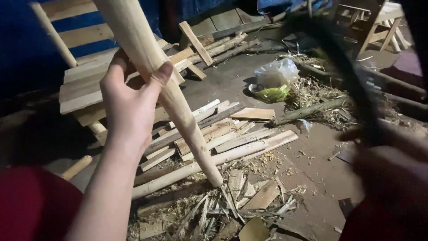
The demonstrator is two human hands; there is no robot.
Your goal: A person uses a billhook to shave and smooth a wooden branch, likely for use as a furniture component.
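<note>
My left hand (129,107) grips a pale, peeled wooden pole (187,129) near its upper part. The pole slants down to the right, and its lower end rests among shavings on the ground. My right hand (388,156) is at the right edge, heavily blurred. It seems closed around a long dark curved tool (339,67) that streaks up toward the top of the view. The tool is apart from the pole. Red cloth covers the lower left and lower right corners.
A slatted wooden seat (84,85) lies behind my left hand. Split boards and round sticks (232,138) lie under the pole, with shavings (249,196) in front. A clear plastic bag (276,71), a green bag (273,94), a bark-covered branch (307,111) and wooden frames (379,22) lie farther back.
</note>
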